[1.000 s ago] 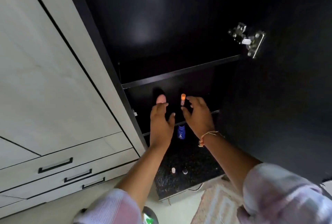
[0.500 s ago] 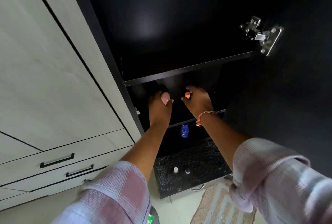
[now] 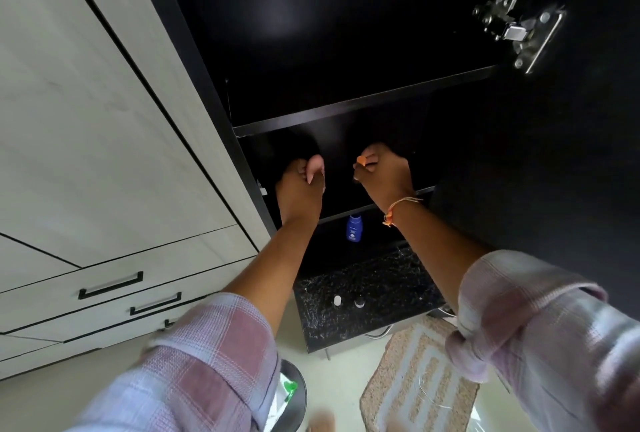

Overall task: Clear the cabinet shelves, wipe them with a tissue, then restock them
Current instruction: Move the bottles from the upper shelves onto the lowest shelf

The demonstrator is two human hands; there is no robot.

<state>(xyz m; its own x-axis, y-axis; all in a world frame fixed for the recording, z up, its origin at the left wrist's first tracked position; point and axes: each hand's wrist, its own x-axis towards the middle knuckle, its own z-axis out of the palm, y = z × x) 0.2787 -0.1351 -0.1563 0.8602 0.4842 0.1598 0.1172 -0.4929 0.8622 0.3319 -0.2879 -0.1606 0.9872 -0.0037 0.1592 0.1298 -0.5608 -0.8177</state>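
Note:
Both my hands reach into the middle compartment of an open black cabinet, under its upper shelf (image 3: 363, 104). My left hand (image 3: 301, 189) grips a pale pink item (image 3: 316, 168), its rounded top showing above my fingers. My right hand (image 3: 384, 175) holds a small item with an orange tip (image 3: 362, 160) that sticks out beside my thumb. The lower shelf edge (image 3: 346, 215) runs just below both wrists. A small blue bottle (image 3: 353, 228) stands in the compartment beneath it. The cabinet interior is dark, and its back is hard to read.
The open black cabinet door (image 3: 554, 154) stands on the right, with a metal hinge (image 3: 516, 26). Pale wood-grain doors and drawers (image 3: 104, 154) fill the left. Below is a speckled black counter (image 3: 381, 293) with two small bottles (image 3: 348, 302), then a patterned mat (image 3: 419, 379) and a round bin (image 3: 291, 393).
Both hands moved up and into the middle compartment and closed on the pink item and the orange-tipped item, which stood free on the shelf a second ago.

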